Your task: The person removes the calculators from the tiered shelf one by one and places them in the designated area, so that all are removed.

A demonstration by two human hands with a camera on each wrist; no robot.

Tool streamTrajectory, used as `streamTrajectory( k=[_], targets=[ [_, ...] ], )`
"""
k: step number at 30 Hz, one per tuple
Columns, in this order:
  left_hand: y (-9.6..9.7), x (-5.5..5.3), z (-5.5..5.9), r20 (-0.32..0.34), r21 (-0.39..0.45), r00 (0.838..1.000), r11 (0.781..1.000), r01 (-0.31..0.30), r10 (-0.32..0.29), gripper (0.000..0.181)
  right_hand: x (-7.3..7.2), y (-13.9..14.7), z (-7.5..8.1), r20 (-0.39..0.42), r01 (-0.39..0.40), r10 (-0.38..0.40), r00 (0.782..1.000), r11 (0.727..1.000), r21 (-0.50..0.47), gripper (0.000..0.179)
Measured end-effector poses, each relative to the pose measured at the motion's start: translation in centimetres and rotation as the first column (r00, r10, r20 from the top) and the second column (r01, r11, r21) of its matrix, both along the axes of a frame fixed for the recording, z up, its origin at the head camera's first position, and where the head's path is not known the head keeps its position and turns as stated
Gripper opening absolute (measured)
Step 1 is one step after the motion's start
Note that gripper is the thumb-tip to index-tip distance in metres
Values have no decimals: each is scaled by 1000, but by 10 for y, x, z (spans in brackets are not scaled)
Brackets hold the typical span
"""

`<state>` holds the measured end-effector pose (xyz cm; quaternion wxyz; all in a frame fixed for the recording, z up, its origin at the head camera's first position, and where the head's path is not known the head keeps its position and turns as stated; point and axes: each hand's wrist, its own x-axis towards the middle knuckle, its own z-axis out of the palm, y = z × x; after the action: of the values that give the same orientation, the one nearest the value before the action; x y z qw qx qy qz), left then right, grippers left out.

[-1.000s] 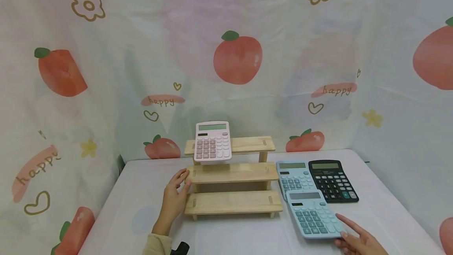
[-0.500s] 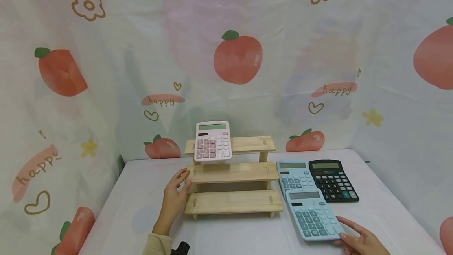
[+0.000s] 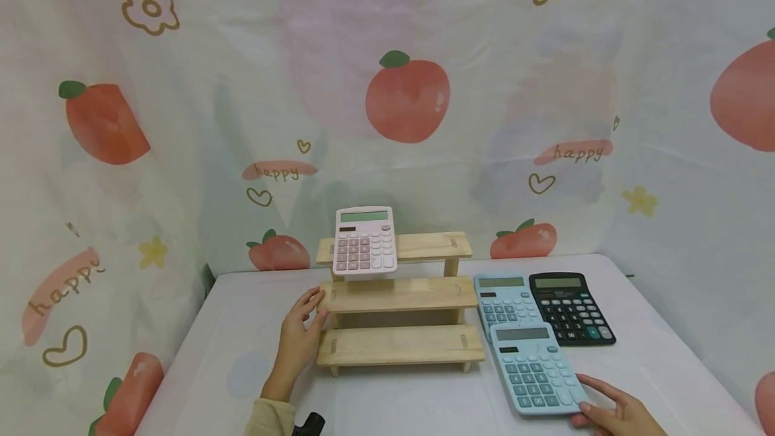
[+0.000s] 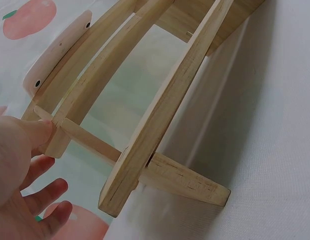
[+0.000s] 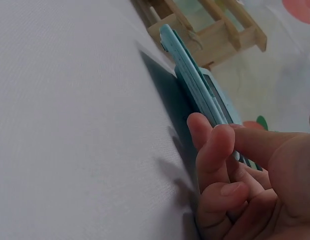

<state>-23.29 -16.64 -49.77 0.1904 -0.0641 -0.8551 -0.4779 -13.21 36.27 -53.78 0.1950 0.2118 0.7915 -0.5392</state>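
Observation:
A three-tier wooden shelf point(image 3: 399, 348) stands mid-table. My left hand point(image 3: 298, 340) holds the left end of its middle board, the thumb against the wood in the left wrist view, other fingers spread below. On the top tier leans a pink calculator point(image 3: 364, 241). My right hand point(image 3: 620, 409) pinches the lower right corner of a light blue calculator point(image 3: 537, 372) between thumb and fingers. In the right wrist view that calculator point(image 5: 195, 82) is edge-on, tilted above the cloth with a shadow under it. Its top end overlaps a second blue calculator point(image 3: 502, 298) in the head view.
A black calculator point(image 3: 572, 311) lies right of the second blue one. White cloth covers the table point(image 3: 387, 406), and a fruit-print curtain point(image 3: 484, 86) surrounds it. A small black object point(image 3: 310, 424) shows by my left sleeve point(image 3: 270, 417).
The lower end of the held blue calculator has come slightly toward me with my right hand. My left hand and the shelf have stayed in place.

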Motion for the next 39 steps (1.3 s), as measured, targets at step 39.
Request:
streamTrajectory(
  k=[39],
  targets=[
    [1,0,-3,-62,-11,998,1000,-14,13,41,-24,1,43,-188,-74,94,978,991,111,75]
  ],
)
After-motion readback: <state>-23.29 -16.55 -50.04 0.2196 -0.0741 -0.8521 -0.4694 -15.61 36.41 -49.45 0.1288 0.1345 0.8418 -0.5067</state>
